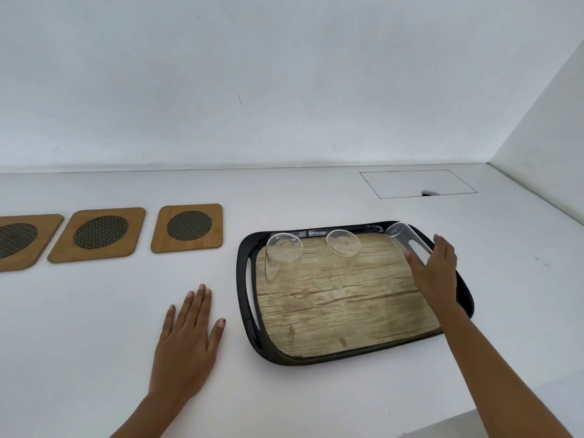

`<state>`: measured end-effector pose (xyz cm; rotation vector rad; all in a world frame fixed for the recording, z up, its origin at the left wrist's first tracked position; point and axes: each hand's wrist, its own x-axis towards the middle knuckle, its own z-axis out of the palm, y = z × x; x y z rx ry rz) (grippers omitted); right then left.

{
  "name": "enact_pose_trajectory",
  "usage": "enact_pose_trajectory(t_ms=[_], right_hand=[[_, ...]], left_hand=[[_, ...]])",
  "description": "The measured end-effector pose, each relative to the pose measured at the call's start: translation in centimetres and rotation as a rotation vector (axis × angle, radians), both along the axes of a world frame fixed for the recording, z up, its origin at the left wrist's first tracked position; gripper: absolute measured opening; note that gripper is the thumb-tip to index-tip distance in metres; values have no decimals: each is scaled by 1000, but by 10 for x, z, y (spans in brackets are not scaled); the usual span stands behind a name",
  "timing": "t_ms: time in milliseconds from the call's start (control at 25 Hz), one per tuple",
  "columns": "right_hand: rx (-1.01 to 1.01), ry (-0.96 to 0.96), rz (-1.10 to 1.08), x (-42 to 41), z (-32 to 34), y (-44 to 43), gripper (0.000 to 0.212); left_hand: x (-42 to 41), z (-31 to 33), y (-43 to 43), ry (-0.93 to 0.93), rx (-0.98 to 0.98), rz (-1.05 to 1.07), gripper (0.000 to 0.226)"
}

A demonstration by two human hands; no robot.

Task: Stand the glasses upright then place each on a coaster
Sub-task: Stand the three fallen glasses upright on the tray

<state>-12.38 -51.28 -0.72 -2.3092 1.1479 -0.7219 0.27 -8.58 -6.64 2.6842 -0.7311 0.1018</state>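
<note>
Already the right hand (434, 273) had closed around the rightmost glass (407, 240), which leaned tilted at the far right corner of the tray (249, 330)

Meanwhile the left hand (186, 336) lay flat on the white counter (94, 327), fingers spread, holding nothing; two more glasses, the middle glass (341, 251) and the left glass (282, 263), stood upside down on the tray, and three wooden coasters (187, 228) waited empty well to the left. From where I stood, the clear wall looked slippery, so a loose grip during the turn could drop it, or its swing could knock the middle glass, which stood near
</note>
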Motion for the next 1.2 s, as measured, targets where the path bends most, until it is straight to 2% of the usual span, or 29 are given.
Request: enact_pose_trajectory(t_ms=[240, 360, 440, 520, 680, 800, 880, 960, 1040, 1120, 1200], right_hand=[[33, 176, 1, 0, 1, -9, 75], [68, 129, -16, 0, 6, -7, 62], [191, 71, -47, -2, 12, -3, 57], [434, -42, -72, -6, 18, -2, 52], [1173, -532, -84, -17, 28, 11, 29], [1581, -860, -31, -22, 28, 23, 37], [1703, -993, 24, -23, 27, 32, 42], [1662, -1021, 60, -20, 27, 41, 41], [1503, -1005, 67, -15, 24, 47, 46], [1191, -857, 97, -10, 21, 49, 60], [799, -617, 51, -6, 19, 54, 59]], left_hand=[[-1, 2, -1, -6, -5, -1, 83], [-2, 3, -1, -9, -3, 0, 83], [-2, 4, -1, -11, -5, 2, 84], [-2, 4, 0, -9, -9, 3, 85], [-3, 5, -2, -9, -6, 4, 86], [-3, 5, -2, -13, -6, 1, 87], [-3, 6, -3, -13, -9, 2, 87], [-4, 7, -3, -12, -13, 2, 88], [-4, 8, -3, -5, -13, 0, 89], [-4, 8, -3, 0, -14, 2, 90], [-4, 8, -2, 2, -14, 5, 91]])
